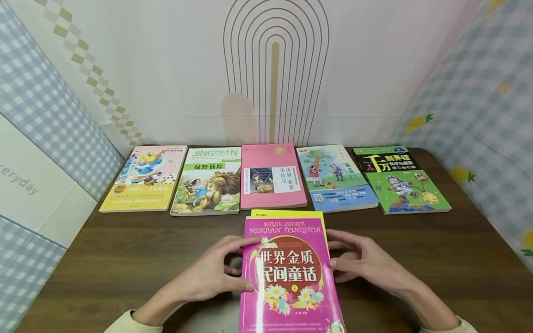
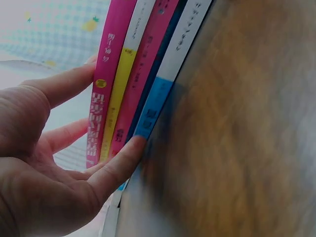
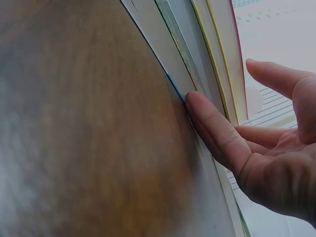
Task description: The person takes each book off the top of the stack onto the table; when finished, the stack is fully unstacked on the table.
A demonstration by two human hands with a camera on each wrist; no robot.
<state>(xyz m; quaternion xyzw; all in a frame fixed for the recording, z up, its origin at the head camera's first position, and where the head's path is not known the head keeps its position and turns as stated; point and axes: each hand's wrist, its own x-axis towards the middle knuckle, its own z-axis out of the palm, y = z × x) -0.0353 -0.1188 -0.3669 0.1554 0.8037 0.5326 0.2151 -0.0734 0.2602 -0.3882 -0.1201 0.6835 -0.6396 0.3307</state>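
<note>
A stack of several books lies at the near middle of the table, topped by a magenta book (image 1: pixel 287 231) with a round brown title panel. The edge of a yellow book (image 1: pixel 291 214) sticks out beneath it at the far end. My left hand (image 1: pixel 208 270) touches the stack's left side, its fingers against the magenta, yellow, pink and blue-and-white spines (image 2: pixel 157 108). My right hand (image 1: pixel 364 263) is at the opposite side, with extended fingers against the page edges (image 3: pixel 190 59). In the right wrist view its thumb stands apart from the pages.
Along the table's back lie, left to right, a pink-and-yellow book (image 1: pixel 141 185), a lion-cover book (image 1: pixel 208 185), a pink book (image 1: pixel 270 199), a blue-and-white book (image 1: pixel 337 180) and a green-and-black book (image 1: pixel 399 185). Behind them hangs a patterned cloth (image 1: pixel 179 78).
</note>
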